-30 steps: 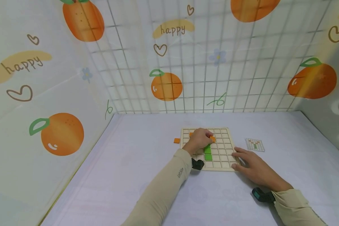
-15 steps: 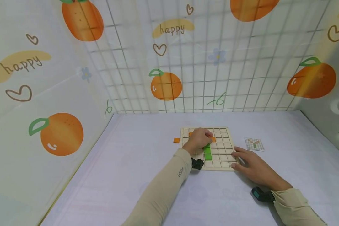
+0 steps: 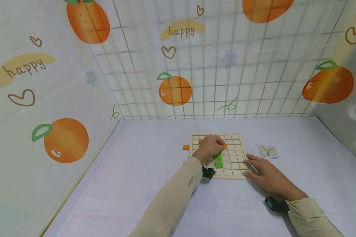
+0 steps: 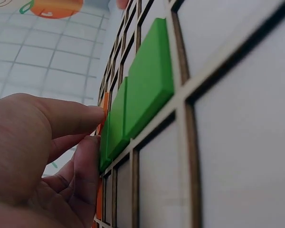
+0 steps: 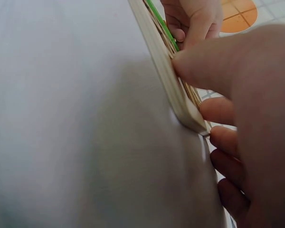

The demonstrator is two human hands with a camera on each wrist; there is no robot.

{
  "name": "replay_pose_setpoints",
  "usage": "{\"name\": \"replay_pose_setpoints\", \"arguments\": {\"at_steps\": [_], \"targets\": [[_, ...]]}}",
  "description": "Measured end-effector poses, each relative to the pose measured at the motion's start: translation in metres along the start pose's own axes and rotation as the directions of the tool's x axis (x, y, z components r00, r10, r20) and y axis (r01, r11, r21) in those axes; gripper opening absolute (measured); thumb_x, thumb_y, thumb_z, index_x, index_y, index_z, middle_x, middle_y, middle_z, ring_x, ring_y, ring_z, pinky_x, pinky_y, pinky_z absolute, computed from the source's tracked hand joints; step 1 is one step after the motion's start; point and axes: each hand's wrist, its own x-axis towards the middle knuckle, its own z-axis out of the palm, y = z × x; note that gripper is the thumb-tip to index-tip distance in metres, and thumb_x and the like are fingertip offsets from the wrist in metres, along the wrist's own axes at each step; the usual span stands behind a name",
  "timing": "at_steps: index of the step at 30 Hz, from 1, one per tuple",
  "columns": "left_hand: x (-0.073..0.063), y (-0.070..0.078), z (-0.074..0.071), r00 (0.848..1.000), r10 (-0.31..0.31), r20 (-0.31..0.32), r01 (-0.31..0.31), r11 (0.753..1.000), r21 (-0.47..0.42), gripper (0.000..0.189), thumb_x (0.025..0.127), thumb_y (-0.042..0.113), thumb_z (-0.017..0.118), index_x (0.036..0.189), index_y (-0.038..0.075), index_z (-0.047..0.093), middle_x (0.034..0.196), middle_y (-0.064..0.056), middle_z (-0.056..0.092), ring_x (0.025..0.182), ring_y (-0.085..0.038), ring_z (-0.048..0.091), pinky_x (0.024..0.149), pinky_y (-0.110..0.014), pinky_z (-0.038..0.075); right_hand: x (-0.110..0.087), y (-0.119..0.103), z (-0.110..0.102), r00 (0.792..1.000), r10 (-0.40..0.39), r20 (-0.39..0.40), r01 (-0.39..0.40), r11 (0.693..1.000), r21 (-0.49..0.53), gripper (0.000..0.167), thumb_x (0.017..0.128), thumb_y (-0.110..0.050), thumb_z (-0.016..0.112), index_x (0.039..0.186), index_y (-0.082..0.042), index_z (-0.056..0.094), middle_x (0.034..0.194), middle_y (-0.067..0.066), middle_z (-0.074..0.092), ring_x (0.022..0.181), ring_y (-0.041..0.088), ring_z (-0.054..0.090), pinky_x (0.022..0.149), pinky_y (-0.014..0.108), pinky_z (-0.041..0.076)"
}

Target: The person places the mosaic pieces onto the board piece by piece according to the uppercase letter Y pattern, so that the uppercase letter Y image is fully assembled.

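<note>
In the head view my left hand point(image 3: 210, 144) reaches over a pale wooden grid board point(image 3: 232, 164), its fingers bent. Its thumb and fingertips pinch at an orange square tile point(image 3: 224, 146) by the top of a green tile column point(image 3: 219, 160). The left wrist view shows the fingertips right at the orange tile's edge point(image 4: 105, 102), beside the green tiles point(image 4: 149, 78). The fingers cover part of the tiles. My right hand point(image 3: 265, 172) rests at the board's right edge, fingers fairly straight; in the right wrist view its thumb touches the board's rim point(image 5: 168, 80) near the corner.
One loose orange tile point(image 3: 186, 147) lies left of the board. To the right is a small card point(image 3: 267, 151) printed with a grid and a coloured pattern. Another orange tile point(image 3: 200, 141) shows on the board behind the left hand. A patterned curtain point(image 3: 175, 112) stands behind the table.
The orange tile at my left fingertips has shifted very slightly to the right on the board. Both hands stay nearly in place.
</note>
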Motion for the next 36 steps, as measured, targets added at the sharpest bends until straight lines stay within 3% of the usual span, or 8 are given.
{"name": "replay_pose_setpoints", "arguments": {"at_steps": [3, 7, 12, 17, 23, 28, 36], "targets": [[0.000, -0.002, 0.001, 1.000, 0.007, -0.007, -0.007, 1.000, -0.023, 0.014, 0.096, 0.023, 0.069, 0.107, 0.022, 0.076, 0.104, 0.011, 0.068, 0.094, -0.007, 0.060, 0.079, -0.026, 0.049, 0.000, -0.001, 0.000, 1.000, -0.002, 0.000, 0.002, 1.000, 0.001, 0.049, 0.096, -0.030, 0.069, 0.133, 0.002, 0.061, 0.148, 0.027, 0.043, 0.135, 0.051, 0.038, 0.105, 0.065, 0.031], [-0.002, -0.009, 0.001, 1.000, -0.020, -0.021, 0.016, 0.986, -0.165, 0.014, 0.097, 0.027, 0.066, 0.107, 0.023, 0.077, 0.104, 0.014, 0.067, 0.097, -0.007, 0.060, 0.082, -0.029, 0.049, 0.000, -0.001, 0.002, 1.000, 0.008, 0.009, -0.008, 1.000, 0.016, 0.051, 0.096, -0.031, 0.068, 0.134, 0.002, 0.060, 0.149, 0.027, 0.042, 0.136, 0.051, 0.037, 0.105, 0.066, 0.030], [-0.010, -0.020, 0.000, 0.999, -0.033, -0.015, 0.025, 0.928, -0.372, 0.022, 0.100, 0.030, 0.064, 0.112, 0.017, 0.076, 0.096, 0.008, 0.069, 0.089, -0.010, 0.060, 0.081, -0.032, 0.050, -0.001, -0.001, 0.006, 1.000, 0.019, 0.024, -0.020, 1.000, 0.018, 0.051, 0.096, -0.033, 0.069, 0.134, 0.001, 0.060, 0.150, 0.026, 0.043, 0.136, 0.051, 0.037, 0.105, 0.066, 0.031], [-0.016, -0.026, -0.003, 1.000, -0.007, 0.026, 0.019, 0.864, -0.503, 0.026, 0.101, 0.027, 0.062, 0.115, 0.008, 0.074, 0.092, -0.005, 0.071, 0.081, -0.016, 0.062, 0.076, -0.032, 0.053, -0.001, -0.001, 0.009, 0.999, 0.031, 0.028, -0.031, 0.999, 0.005, 0.052, 0.096, -0.034, 0.068, 0.134, 0.000, 0.061, 0.150, 0.025, 0.043, 0.136, 0.049, 0.038, 0.105, 0.065, 0.031], [-0.017, -0.029, -0.004, 0.999, 0.004, 0.032, 0.016, 0.809, -0.587, 0.025, 0.100, 0.021, 0.064, 0.116, 0.004, 0.073, 0.098, -0.008, 0.071, 0.083, -0.017, 0.066, 0.076, -0.031, 0.057, 0.000, -0.004, 0.008, 0.998, 0.048, 0.033, -0.048, 0.999, 0.001, 0.053, 0.096, -0.035, 0.069, 0.135, -0.001, 0.060, 0.150, 0.025, 0.042, 0.137, 0.050, 0.036, 0.106, 0.066, 0.030], [-0.022, -0.030, -0.011, 1.000, -0.013, -0.004, 0.007, 0.766, -0.643, 0.024, 0.099, 0.018, 0.064, 0.116, 0.003, 0.072, 0.102, -0.009, 0.072, 0.089, -0.023, 0.069, 0.076, -0.033, 0.056, 0.001, -0.003, 0.007, 0.999, 0.046, 0.024, -0.046, 0.999, -0.004, 0.055, 0.095, -0.036, 0.069, 0.136, 0.000, 0.059, 0.151, 0.025, 0.041, 0.137, 0.051, 0.036, 0.105, 0.067, 0.030], [-0.032, -0.036, -0.023, 0.997, -0.067, -0.027, 0.031, 0.731, -0.682, 0.026, 0.099, 0.020, 0.064, 0.119, 0.004, 0.071, 0.104, -0.008, 0.071, 0.093, -0.024, 0.069, 0.078, -0.035, 0.057, 0.001, -0.002, 0.003, 0.998, 0.055, 0.022, -0.054, 0.998, -0.022, 0.056, 0.095, -0.038, 0.069, 0.137, -0.001, 0.059, 0.151, 0.025, 0.041, 0.136, 0.051, 0.035, 0.104, 0.068, 0.030]]}}
